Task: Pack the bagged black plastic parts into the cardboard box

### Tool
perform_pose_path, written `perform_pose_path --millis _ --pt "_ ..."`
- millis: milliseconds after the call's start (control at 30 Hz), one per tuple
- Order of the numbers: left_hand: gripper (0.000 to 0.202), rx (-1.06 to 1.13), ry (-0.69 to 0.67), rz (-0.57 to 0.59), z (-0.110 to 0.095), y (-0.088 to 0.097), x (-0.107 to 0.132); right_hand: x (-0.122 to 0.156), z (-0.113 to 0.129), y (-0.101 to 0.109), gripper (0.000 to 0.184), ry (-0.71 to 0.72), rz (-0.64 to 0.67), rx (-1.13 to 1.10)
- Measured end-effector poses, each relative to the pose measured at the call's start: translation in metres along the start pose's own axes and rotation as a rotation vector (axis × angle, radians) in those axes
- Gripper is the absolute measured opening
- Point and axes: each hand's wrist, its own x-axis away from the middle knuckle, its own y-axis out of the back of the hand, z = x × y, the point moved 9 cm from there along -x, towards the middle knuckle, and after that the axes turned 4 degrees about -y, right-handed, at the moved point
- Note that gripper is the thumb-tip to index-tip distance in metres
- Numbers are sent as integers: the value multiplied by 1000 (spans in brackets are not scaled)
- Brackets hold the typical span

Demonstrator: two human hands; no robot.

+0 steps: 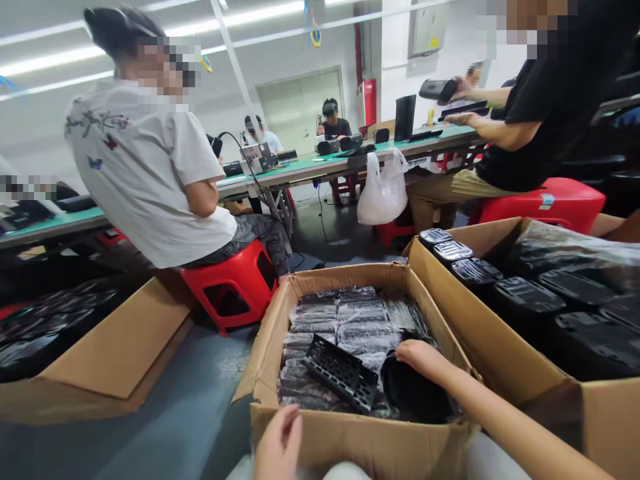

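In the head view, my right hand (423, 360) is closed over the upper edge of a black plastic housing (413, 393) with a rounded rim. That housing rests at the near right corner inside an open cardboard box (345, 443). Left of it lies a black perforated plastic part (340, 372), tilted on top of plastic-wrapped dark pieces (360, 323) stacked in rows. My left hand (279, 440) is by the box's near left edge, its fingers loosely bent and apart from the thumb, with nothing visible in them.
At right, another carton (450, 300) holds several black housings (530, 293). A third carton (120, 340) with dark parts stands left. Ahead, people sit on red stools (233, 283) along a green-topped bench (300, 167); a white bag (383, 190) hangs from it.
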Motion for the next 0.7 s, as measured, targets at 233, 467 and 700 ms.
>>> perform_pose_path --millis 233,467,700 --pt "15 -138 -447 308 -60 -166 -6 8 3 39 19 -21 -80 44" --pt "53 -123 -477 275 -70 -213 -14 4 21 71 21 -38 -148 -207" --pt "18 112 -519 209 -98 -199 -37 -3 31 77 23 25 -191 -458"
